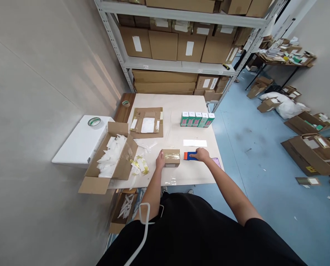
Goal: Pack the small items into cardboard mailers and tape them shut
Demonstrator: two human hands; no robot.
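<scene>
A small taped cardboard box [171,157] rests near the front edge of the white table [176,136]. My left hand [160,161] grips its left end, fingers closed against it. To the right of the box, my right hand [202,154] is closed on a blue and orange tape dispenser [190,155] lying on the table. A white paper slip [195,143] lies just behind the dispenser.
Several green and white cartons [197,119] stand in a row at the back right. A flattened cardboard sheet [147,122] lies at the back left. An open box of white bags [111,157] hangs off the left edge. Tape rolls [94,121] and metal shelves [178,66] of boxes stand behind.
</scene>
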